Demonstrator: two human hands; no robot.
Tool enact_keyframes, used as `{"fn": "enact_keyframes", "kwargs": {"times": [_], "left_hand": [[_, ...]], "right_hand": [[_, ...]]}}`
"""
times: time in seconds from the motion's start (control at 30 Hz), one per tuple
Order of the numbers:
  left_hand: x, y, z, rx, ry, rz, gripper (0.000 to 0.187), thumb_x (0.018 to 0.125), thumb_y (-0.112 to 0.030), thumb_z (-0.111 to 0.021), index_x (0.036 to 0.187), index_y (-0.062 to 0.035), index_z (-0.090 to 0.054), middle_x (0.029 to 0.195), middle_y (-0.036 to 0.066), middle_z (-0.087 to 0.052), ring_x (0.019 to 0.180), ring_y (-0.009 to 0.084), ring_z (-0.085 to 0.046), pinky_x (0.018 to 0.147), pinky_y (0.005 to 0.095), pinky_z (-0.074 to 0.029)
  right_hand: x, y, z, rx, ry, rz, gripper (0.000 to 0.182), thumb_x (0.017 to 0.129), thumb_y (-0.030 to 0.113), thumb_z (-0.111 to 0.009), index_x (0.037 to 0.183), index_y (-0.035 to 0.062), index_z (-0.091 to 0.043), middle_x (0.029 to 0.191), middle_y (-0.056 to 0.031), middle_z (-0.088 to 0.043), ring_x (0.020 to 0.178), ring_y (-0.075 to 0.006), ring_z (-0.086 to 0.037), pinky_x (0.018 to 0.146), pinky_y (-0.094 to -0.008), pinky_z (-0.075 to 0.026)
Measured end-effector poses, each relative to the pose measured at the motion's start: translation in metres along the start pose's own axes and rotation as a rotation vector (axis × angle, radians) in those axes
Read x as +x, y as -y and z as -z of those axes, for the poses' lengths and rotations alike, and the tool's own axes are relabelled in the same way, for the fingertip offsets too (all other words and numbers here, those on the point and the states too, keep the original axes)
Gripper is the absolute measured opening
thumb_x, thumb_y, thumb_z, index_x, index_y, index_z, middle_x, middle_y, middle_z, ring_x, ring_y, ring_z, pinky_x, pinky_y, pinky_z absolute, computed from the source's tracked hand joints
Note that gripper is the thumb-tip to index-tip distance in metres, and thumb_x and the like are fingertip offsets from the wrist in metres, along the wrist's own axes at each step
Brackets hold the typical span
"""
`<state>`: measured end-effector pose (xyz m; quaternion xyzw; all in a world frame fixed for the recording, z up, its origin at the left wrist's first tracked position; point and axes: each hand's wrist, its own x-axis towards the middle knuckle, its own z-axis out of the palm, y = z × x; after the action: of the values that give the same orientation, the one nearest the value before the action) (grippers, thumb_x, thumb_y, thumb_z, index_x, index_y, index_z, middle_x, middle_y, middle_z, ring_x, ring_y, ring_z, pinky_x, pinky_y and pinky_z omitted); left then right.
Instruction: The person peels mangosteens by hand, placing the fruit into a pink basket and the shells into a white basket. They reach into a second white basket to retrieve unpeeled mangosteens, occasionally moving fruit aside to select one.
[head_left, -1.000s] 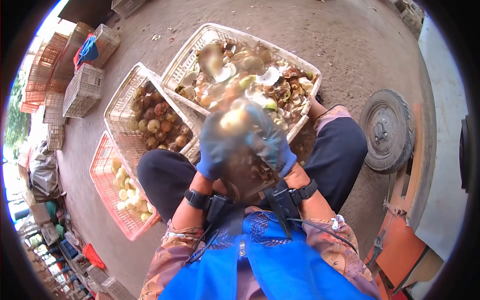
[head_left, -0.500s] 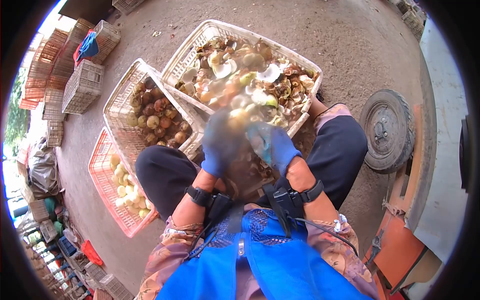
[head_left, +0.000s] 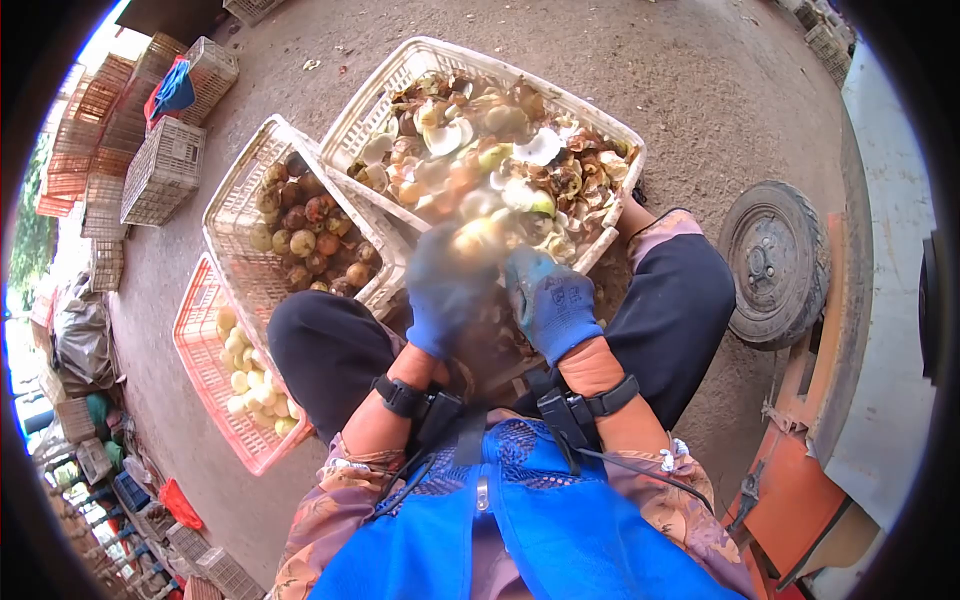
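Note:
Both hands wear blue gloves. My left hand [head_left: 440, 295] is between my knees at the near edge of a white crate [head_left: 480, 60] heaped with peels and shells; a smear over the picture blurs its fingers and anything they hold. Close to its right, my right hand [head_left: 550, 300] has its fingers curled, and what they hold cannot be made out. To the left stands a second white crate [head_left: 222, 235] with brown round fruits [head_left: 303, 242]. Beyond my left knee, a pink crate [head_left: 200, 375] holds pale peeled pieces [head_left: 262, 395].
A wheel with a tyre [head_left: 768, 265] is at the right, beside an orange metal part [head_left: 790, 490]. Stacked crates [head_left: 165, 172] stand at the upper left. A grey covering [head_left: 85, 340] and a red bag [head_left: 180, 503] lie at the far left.
My right hand has turned, so the back of its glove shows more, and sits slightly farther from my left hand. My left hand stays nearly in place.

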<state>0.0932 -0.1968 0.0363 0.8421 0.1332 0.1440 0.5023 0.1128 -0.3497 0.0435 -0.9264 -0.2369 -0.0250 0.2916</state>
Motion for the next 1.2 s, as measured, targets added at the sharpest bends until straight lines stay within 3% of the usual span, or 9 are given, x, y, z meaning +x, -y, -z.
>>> {"fn": "enact_keyframes", "kwargs": {"times": [0.17, 0.3, 0.4, 0.5, 0.6, 0.8, 1.0, 1.1, 1.2], "left_hand": [[0.0, 0.009, -0.001, 0.014, -0.023, -0.111, 0.051, 0.067, -0.007, -0.081, 0.113, -0.0001, -0.059, 0.102, 0.007, -0.063, 0.094, 0.0138, -0.059, 0.086, 0.0277, -0.049], [-0.003, 0.017, -0.001, 0.028, -0.056, -0.241, 0.054, 0.067, -0.008, -0.082, 0.114, -0.0006, -0.059, 0.102, 0.008, -0.063, 0.093, 0.0153, -0.06, 0.086, 0.0285, -0.049], [-0.003, 0.01, -0.001, -0.036, -0.028, -0.191, 0.052, 0.067, -0.008, -0.082, 0.114, -0.0009, -0.058, 0.102, 0.007, -0.063, 0.094, 0.0148, -0.06, 0.086, 0.0284, -0.049], [0.0, 0.015, -0.002, -0.053, -0.027, -0.144, 0.05, 0.068, -0.007, -0.081, 0.112, -0.0012, -0.058, 0.102, 0.006, -0.062, 0.094, 0.0141, -0.059, 0.086, 0.0281, -0.049], [0.001, 0.013, -0.002, -0.021, -0.029, -0.154, 0.047, 0.069, -0.006, -0.079, 0.111, -0.0013, -0.058, 0.101, 0.005, -0.062, 0.094, 0.0134, -0.059, 0.086, 0.0276, -0.049], [0.001, 0.024, -0.001, -0.041, -0.007, -0.175, 0.046, 0.07, -0.004, -0.078, 0.112, -0.0008, -0.058, 0.101, 0.005, -0.062, 0.095, 0.0133, -0.059, 0.086, 0.0276, -0.049], [-0.004, 0.015, 0.004, 0.064, 0.034, -0.265, 0.049, 0.069, -0.006, -0.079, 0.114, -0.0003, -0.058, 0.103, 0.007, -0.062, 0.096, 0.015, -0.059, 0.087, 0.0292, -0.049], [-0.005, 0.016, -0.003, 0.041, -0.018, -0.213, 0.051, 0.068, -0.006, -0.079, 0.114, -0.0004, -0.058, 0.104, 0.008, -0.063, 0.097, 0.0159, -0.06, 0.088, 0.0301, -0.049], [0.0, 0.012, 0.0, 0.011, 0.019, -0.123, 0.053, 0.068, -0.006, -0.08, 0.115, -0.0007, -0.058, 0.105, 0.009, -0.063, 0.097, 0.0164, -0.061, 0.089, 0.0302, -0.049]], "right_hand": [[0.005, 0.003, 0.004, -0.236, 0.216, -0.154, 0.019, 0.088, 0.021, -0.058, 0.102, 0.0118, -0.051, 0.083, -0.0131, -0.064, 0.074, -0.0331, -0.066, 0.06, -0.0451, -0.052], [0.014, -0.008, 0.002, -0.204, 0.281, -0.3, 0.017, 0.088, 0.021, -0.057, 0.102, 0.0102, -0.054, 0.085, -0.0167, -0.066, 0.078, -0.0363, -0.066, 0.064, -0.0463, -0.052], [0.008, -0.032, -0.003, 0.135, 0.198, -0.348, 0.019, 0.093, 0.025, -0.052, 0.101, 0.0096, -0.06, 0.088, -0.0209, -0.066, 0.083, -0.0416, -0.063, 0.071, -0.0485, -0.05], [0.001, -0.024, 0.009, 0.182, 0.11, -0.106, 0.018, 0.094, 0.025, -0.053, 0.101, 0.0098, -0.059, 0.087, -0.02, -0.065, 0.081, -0.0405, -0.063, 0.069, -0.0484, -0.05], [-0.003, -0.017, 0.007, 0.092, 0.045, -0.031, 0.016, 0.092, 0.023, -0.055, 0.101, 0.0099, -0.058, 0.085, -0.0184, -0.065, 0.079, -0.0386, -0.063, 0.066, -0.0466, -0.051], [0.004, -0.013, -0.006, -0.154, 0.215, -0.128, 0.015, 0.088, 0.017, -0.058, 0.101, 0.011, -0.054, 0.081, -0.0136, -0.065, 0.077, -0.0337, -0.066, 0.063, -0.0448, -0.053], [0.013, -0.029, -0.014, -0.135, 0.328, -0.265, 0.018, 0.086, 0.016, -0.059, 0.102, 0.0104, -0.055, 0.085, -0.0169, -0.066, 0.078, -0.0367, -0.066, 0.064, -0.049, -0.051], [0.005, -0.027, 0.002, 0.123, 0.167, -0.176, 0.018, 0.087, 0.017, -0.058, 0.103, 0.0109, -0.057, 0.088, -0.0182, -0.065, 0.079, -0.0388, -0.064, 0.064, -0.0507, -0.05], [0.0, -0.02, 0.003, 0.084, 0.119, -0.051, 0.018, 0.086, 0.017, -0.058, 0.103, 0.0119, -0.058, 0.085, -0.0168, -0.064, 0.079, -0.0381, -0.063, 0.064, -0.0487, -0.05]]}}
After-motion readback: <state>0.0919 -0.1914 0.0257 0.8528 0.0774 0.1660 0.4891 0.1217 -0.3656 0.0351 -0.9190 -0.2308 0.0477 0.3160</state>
